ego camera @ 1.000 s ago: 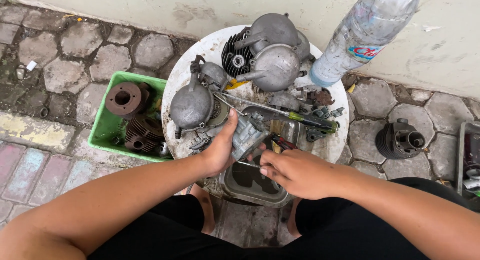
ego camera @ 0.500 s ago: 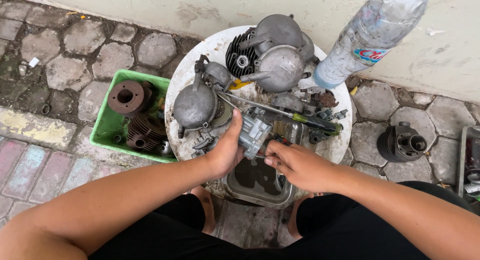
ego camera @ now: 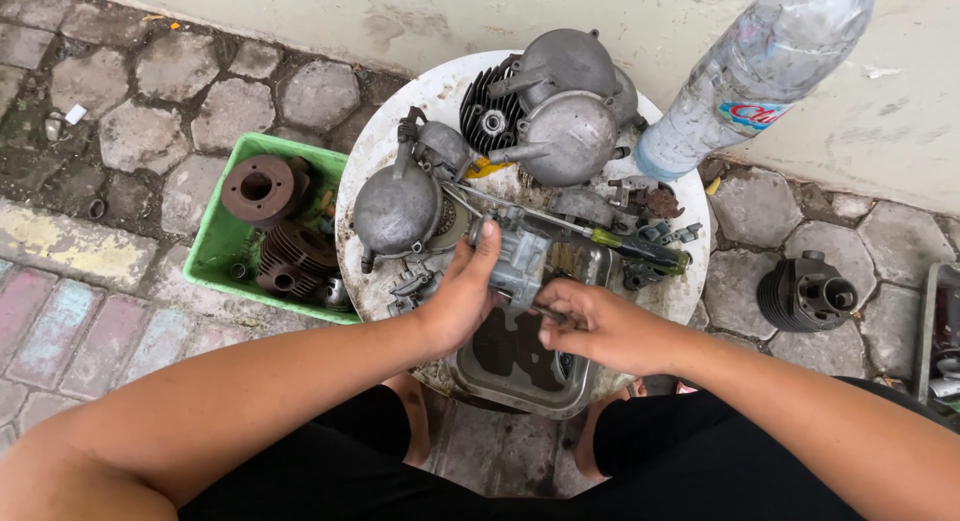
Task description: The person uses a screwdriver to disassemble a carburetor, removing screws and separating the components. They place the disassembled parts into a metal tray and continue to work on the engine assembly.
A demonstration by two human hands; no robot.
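Shifted slightly toward six o'clock, left hand clenched on carburetor, right hand pinching thin tool; could slip into metal tray.

Soft, even daylight with faint shadows, sharp centre, and perhaps slight wide-angle bending at the edges.
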